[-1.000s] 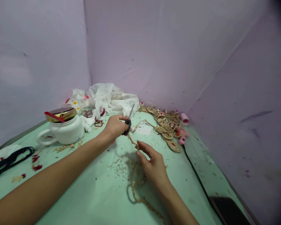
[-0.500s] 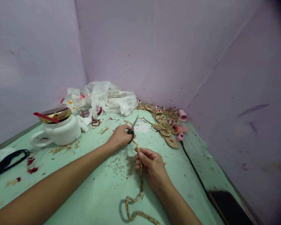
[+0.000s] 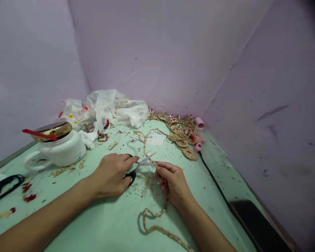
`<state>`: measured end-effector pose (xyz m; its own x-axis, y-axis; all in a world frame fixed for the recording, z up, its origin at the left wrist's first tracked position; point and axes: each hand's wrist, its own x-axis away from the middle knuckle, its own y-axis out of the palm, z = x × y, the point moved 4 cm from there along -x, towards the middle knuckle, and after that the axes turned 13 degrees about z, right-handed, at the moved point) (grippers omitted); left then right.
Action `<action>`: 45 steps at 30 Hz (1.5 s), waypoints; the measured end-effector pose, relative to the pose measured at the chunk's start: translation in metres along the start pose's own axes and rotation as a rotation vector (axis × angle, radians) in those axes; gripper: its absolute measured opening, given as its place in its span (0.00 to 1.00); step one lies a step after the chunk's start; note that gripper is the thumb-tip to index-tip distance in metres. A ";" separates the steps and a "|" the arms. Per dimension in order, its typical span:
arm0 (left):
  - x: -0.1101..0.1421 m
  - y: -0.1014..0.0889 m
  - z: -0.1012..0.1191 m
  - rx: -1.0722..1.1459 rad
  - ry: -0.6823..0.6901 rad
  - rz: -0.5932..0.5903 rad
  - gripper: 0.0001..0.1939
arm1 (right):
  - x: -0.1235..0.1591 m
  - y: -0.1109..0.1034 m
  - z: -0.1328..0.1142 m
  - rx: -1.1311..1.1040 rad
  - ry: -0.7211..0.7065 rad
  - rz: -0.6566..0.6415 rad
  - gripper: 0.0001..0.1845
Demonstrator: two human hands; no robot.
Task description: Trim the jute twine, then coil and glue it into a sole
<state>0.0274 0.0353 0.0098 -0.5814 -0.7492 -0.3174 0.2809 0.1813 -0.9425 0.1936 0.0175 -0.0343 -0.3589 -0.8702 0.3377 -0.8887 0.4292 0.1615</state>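
Note:
My left hand (image 3: 111, 174) grips black-handled scissors (image 3: 140, 166), whose blades point right and stand slightly apart at a braided jute rope (image 3: 157, 229). My right hand (image 3: 172, 182) is closed on that rope just right of the blade tips. From the right hand the rope runs toward me, loops on the green table (image 3: 94, 224) and leaves at the bottom edge. Past the blades a thinner strand (image 3: 145, 140) curves away toward the back of the table.
A white jar with a gold lid (image 3: 58, 147) stands at the left. Crumpled white plastic bags (image 3: 112, 110) lie at the back, a pile of coiled jute pieces (image 3: 182, 138) and pink spools (image 3: 198, 123) at the back right. A black cable (image 3: 216, 185) and dark slab (image 3: 259, 227) lie at the right.
My left hand has drawn the scissors back toward me and turned the blades to the right, up against the rope. My right hand has closed on the rope beside them.

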 end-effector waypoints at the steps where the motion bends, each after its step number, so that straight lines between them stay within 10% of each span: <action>1: -0.001 0.000 0.000 -0.025 0.014 -0.003 0.25 | 0.000 0.000 -0.001 0.039 -0.019 0.002 0.14; 14: 0.000 0.001 0.001 -0.137 0.112 0.107 0.25 | 0.000 -0.001 -0.004 0.187 -0.058 0.038 0.15; 45: -0.004 0.002 0.007 -0.155 0.176 -0.079 0.25 | 0.007 0.004 -0.007 0.056 0.041 -0.224 0.12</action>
<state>0.0350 0.0341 0.0097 -0.7246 -0.6451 -0.2426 0.1166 0.2322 -0.9657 0.1896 0.0151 -0.0251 -0.1405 -0.9312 0.3363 -0.9595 0.2118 0.1856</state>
